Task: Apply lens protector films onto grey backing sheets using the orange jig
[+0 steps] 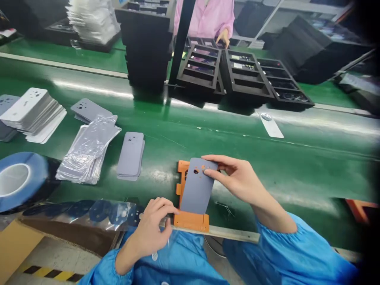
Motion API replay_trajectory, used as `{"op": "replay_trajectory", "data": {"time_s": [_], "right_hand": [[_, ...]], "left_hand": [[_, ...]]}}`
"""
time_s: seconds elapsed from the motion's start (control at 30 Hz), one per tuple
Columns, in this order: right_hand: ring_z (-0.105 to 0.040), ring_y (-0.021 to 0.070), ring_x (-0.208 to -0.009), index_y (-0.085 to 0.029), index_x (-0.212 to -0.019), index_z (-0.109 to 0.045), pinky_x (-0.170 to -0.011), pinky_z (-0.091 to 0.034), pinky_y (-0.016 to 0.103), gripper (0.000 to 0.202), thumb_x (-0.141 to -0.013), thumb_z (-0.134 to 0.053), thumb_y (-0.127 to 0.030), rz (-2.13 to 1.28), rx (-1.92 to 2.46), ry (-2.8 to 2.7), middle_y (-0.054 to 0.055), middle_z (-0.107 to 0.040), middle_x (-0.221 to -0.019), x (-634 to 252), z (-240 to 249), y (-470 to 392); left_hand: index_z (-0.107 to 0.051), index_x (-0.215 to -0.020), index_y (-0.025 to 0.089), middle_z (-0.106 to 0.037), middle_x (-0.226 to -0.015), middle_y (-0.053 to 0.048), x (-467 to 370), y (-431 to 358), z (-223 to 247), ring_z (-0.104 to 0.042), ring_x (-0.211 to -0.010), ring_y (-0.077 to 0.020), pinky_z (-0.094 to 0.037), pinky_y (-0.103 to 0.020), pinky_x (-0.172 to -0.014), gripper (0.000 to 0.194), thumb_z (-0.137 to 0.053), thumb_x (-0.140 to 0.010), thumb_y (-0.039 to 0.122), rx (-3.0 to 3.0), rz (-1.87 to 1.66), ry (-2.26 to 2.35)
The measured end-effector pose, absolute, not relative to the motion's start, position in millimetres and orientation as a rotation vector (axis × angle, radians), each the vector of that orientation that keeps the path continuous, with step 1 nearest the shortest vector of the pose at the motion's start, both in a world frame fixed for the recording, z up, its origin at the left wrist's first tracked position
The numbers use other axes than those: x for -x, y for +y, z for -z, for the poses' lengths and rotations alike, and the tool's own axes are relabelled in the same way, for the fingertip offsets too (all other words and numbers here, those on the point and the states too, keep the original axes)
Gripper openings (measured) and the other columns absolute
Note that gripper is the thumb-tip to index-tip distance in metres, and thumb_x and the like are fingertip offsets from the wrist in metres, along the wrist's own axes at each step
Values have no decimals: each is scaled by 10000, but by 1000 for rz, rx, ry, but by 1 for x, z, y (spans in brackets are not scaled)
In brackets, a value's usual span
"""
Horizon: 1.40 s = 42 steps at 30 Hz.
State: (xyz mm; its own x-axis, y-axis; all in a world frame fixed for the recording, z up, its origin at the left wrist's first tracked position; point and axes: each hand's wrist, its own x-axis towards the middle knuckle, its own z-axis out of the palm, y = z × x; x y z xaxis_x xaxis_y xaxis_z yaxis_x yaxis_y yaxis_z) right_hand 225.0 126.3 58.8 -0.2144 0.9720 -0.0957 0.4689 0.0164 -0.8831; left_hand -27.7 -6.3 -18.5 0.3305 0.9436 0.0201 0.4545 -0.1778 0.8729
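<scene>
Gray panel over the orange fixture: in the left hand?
No, the right hand grips the gray panel near its top edge.

No txt legible; sm. print on white panel stack [34, 113] too blurry.

Glossy green counter [282, 170], whitish light streaks [92, 89] across it. Pale strip [74, 64] edges the green surface [102, 59] beyond. Dark upright post [181, 39], far middle. Grey floor [69, 255] near left, yellow-black stripe [53, 274].

Phone back panel [196, 194] over fixture [192, 222], at near edge of workbench [282, 174]. Left of fixture: panel stack [130, 156], then film-wrapped panel bundle [89, 154], then tape roll [35, 178]. Behind: compartment trays [250, 81].
</scene>
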Motion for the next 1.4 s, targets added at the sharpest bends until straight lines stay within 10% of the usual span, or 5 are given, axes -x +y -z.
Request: {"op": "replay_trajectory", "data": {"time_s": [0.43,0.73,1.0,1.4], "right_hand": [[-715,240,-993,-226,-1158,-721,-897,-597,399,253,-919,-645,-262,-696,1333,-2002,84,-753,-1104,-229,-16,99],[-427,399,-1448,-108,-1328,-648,-1137,-404,630,418,-968,-519,-278,-177,1486,-2349,251,-426,-1577,-215,18,96],[-304,382,-1532,-151,-1573,-418,-1194,-329,603,673,-1004,-509,-499,-166,1511,-2533,136,-337,-1663,-191,22,57],[-330,331,-1532,-160,-1558,-426,-1189,-333,626,589,-1036,-466,-429,-176,1610,-2331,160,-367,-1645,-198,32,51]], "left_hand": [[-617,-989,231,-669,-959,-3,2,-5,29,-616,-833,-184,-436,-332,-786,155,-660,-861,154,-1842,-817,1519],[-640,-1071,254,-683,-1057,-15,-1,-5,29,-643,-895,-206,-456,-350,-808,278,-646,-830,116,-1908,-789,1551],[-661,-1085,269,-700,-1111,-35,-2,-1,31,-668,-903,-221,-485,-359,-807,278,-628,-843,138,-1958,-793,1546],[-653,-1146,274,-699,-1204,-59,-2,-3,35,-687,-972,-231,-537,-385,-840,286,-611,-886,163,-1994,-807,1549]]}}
